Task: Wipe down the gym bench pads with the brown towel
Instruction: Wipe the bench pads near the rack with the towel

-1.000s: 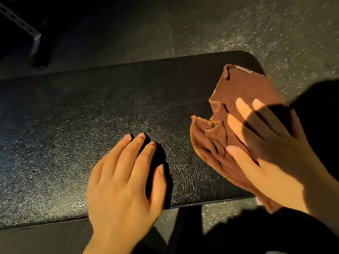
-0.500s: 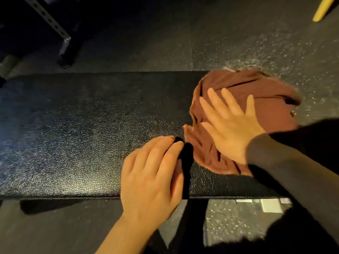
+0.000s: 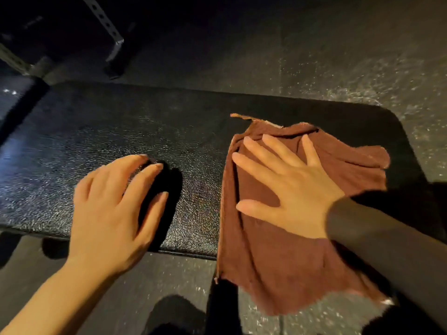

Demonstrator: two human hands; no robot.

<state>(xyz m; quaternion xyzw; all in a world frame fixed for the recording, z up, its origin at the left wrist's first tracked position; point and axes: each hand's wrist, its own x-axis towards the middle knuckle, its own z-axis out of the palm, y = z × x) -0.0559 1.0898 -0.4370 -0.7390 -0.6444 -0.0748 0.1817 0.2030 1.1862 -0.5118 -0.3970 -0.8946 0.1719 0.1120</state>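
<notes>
The brown towel [image 3: 285, 240] was spread out on the black bench pad [image 3: 96, 146], at about 3 o'clock in the view. Its near part was hung over the pad's front edge, toward 5 o'clock. The right hand [image 3: 287, 189] was laid flat on top of the towel, with the fingers [image 3: 256, 165] straight and spread wide, so the cloth was pressed down and not grabbed. A dark sleeve [image 3: 377, 240] was worn on that arm. The left hand [image 3: 111, 209] was seen over the bare pad near the front edge, at about 8 o'clock, just beside the towel but apart from it. Its fingers were bent only a little and nothing was held in them. The speckled floor [image 3: 338, 56] was seen past the pad at 12 o'clock, and a metal bar with holes [image 3: 106, 27] was seen at 10 o'clock.
</notes>
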